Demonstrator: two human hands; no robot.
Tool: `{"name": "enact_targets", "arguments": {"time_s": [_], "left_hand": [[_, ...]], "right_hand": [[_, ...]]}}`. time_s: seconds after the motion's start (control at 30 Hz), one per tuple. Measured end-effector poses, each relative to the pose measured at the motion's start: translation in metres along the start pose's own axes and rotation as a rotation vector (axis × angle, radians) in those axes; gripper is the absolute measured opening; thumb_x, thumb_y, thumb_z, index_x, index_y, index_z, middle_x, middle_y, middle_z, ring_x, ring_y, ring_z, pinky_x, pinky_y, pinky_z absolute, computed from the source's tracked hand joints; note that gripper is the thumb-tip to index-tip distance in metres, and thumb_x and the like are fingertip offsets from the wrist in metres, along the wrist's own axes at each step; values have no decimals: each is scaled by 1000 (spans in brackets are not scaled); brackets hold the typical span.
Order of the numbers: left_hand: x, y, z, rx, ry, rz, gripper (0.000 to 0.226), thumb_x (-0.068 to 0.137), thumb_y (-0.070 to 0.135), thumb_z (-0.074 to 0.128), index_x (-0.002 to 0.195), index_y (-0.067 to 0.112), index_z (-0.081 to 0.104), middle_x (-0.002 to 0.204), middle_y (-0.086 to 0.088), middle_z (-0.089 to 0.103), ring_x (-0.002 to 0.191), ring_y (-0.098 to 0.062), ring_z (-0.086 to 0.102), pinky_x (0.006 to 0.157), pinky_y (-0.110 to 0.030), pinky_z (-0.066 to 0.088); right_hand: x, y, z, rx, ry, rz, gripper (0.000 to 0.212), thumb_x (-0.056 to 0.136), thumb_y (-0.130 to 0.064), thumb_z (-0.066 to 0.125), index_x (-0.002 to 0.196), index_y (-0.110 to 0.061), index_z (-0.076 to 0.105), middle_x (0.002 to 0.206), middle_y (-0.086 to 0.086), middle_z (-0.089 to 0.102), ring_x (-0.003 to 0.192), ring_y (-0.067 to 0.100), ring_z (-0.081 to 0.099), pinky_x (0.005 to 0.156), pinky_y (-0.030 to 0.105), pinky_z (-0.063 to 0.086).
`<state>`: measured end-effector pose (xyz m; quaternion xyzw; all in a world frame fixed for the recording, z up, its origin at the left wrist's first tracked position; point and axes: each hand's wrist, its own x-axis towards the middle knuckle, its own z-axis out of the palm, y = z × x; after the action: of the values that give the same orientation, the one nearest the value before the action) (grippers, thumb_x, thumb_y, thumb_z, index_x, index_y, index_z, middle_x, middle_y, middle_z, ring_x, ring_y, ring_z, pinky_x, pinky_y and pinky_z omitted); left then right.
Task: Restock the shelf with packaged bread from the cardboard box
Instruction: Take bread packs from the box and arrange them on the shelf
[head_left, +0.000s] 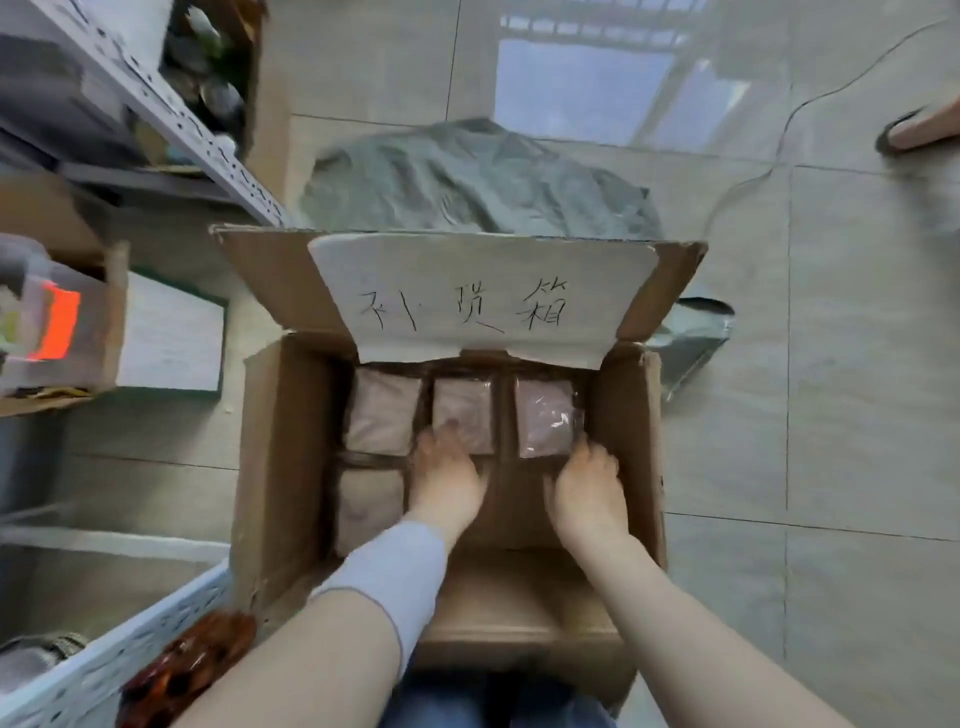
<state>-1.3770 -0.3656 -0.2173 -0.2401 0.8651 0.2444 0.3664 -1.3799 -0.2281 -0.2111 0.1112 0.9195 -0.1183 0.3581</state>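
The box (291, 467) stands open on the floor (831, 389), beside the shelf (171, 109). Bread packs (382, 410) lie flat inside. The left hand (447, 478) rests straight fingers on the middle pack (465, 410). The right hand (587, 483) touches the right pack (545, 415) at its near edge; grip cannot be told

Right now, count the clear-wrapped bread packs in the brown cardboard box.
4: back-left pack, back-middle pack, back-right pack, front-left pack, all inside the cardboard box. The left hand and right hand may hide more.
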Motion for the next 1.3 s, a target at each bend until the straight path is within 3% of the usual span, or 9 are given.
{"name": "enact_targets", "arguments": {"time_s": [0.17, 0.37, 0.5, 0.6, 0.7, 0.83, 0.93, 1.17, 1.3], "left_hand": [[78, -1, 48, -208, 180, -158, 65, 91, 21, 51, 142, 1, 15, 142, -22, 29, 130, -37, 33, 109, -43, 30], [87, 4, 58, -393, 438, -212, 66, 85, 13, 59, 140, 3, 25, 136, -21, 43, 128, -37, 40, 103, -47, 35], [85, 4, 45, -385, 414, -244, 62, 80, 28, 66, 132, 6, 41, 126, -20, 47, 122, -37, 42, 97, -47, 39], [77, 7, 41, -429, 368, -123, 45, 78, 21, 69, 116, 4, 53, 122, -19, 43, 115, -35, 44, 95, -37, 39], [54, 6, 40, -519, 295, -136, 40, 81, 17, 66, 115, 7, 49, 128, -15, 42, 119, -31, 44, 98, -34, 39], [-7, -10, 14, -711, 283, -194, 36, 81, 20, 67, 109, 12, 46, 102, -6, 60, 101, -27, 59, 89, -33, 47], [-79, -30, -23, -893, 370, -166, 43, 78, 14, 71, 114, 11, 46, 103, 1, 56, 94, -16, 56, 79, -18, 40], [-283, -115, -98, -1324, 556, -40, 27, 81, 17, 69, 103, 24, 57, 103, 4, 65, 99, -15, 61, 86, -32, 52], [-421, -166, -131, -1479, 739, 94, 26, 70, 24, 72, 92, 28, 57, 88, 12, 68, 87, -6, 64, 75, -23, 51]], "right_hand": [[81, -1, 61, 143, 131, 190, 48, 96, -25, 37, 142, -17, 25, 149, 10, 26, 134, 33, 30, 111, 47, 27], [92, -16, 68, 563, 208, 407, 69, 82, -8, 65, 137, -11, 24, 139, 22, 37, 128, 38, 32, 108, 45, 26], [88, -12, 57, 679, 149, 486, 89, 71, -22, 78, 139, -9, 22, 131, 22, 49, 125, 39, 42, 106, 48, 35], [76, -14, 48, 555, 60, 430, 70, 72, -35, 76, 127, -3, 47, 129, 20, 48, 125, 36, 40, 106, 42, 34], [53, -12, 36, 625, -16, 446, 54, 78, -29, 70, 124, -9, 49, 129, 18, 44, 120, 37, 44, 100, 41, 41], [-5, 5, 6, 707, -60, 353, 49, 81, -27, 69, 123, -12, 49, 118, 9, 59, 110, 30, 57, 92, 38, 48], [-60, 22, -21, 766, -83, 235, 49, 79, -29, 71, 120, -11, 52, 114, 8, 62, 105, 28, 59, 91, 38, 48], [-215, 9, -82, 790, -406, -172, 42, 77, -17, 73, 115, -23, 55, 108, 8, 67, 97, 28, 66, 87, 45, 54], [-328, -28, -110, 733, -483, -424, 35, 75, -18, 73, 108, -19, 63, 96, 4, 72, 80, 16, 71, 66, 27, 59]]}}
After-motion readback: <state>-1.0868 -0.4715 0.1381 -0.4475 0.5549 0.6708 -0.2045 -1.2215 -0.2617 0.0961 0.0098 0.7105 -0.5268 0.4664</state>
